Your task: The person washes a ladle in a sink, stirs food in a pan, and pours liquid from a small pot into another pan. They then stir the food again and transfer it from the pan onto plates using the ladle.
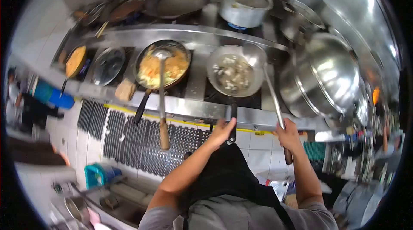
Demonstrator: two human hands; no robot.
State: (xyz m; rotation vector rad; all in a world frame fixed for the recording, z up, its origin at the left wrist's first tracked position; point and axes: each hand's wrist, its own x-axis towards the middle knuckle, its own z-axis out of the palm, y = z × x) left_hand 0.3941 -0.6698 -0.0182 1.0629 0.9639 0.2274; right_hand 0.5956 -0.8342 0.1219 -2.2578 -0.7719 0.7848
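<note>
A person stood cooking at a stove: the left hand [221,130] was wrapped around the black handle of a frying pan [234,75] of pale, bubbling food. The right hand [287,134] gripped a long ladle [254,55] whose bowl rested at the pan's far rim. This looked like mid-stir; next the ladle likely needed dipping in while the pan was steadied.

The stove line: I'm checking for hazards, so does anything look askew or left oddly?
One thing stands out: a ladle lies unattended in the pan of yellow food, its wooden handle jutting out past the stove's front edge. Otherwise, the left hand grips the wok's handle and the right hand holds a second ladle in the wok.
</note>
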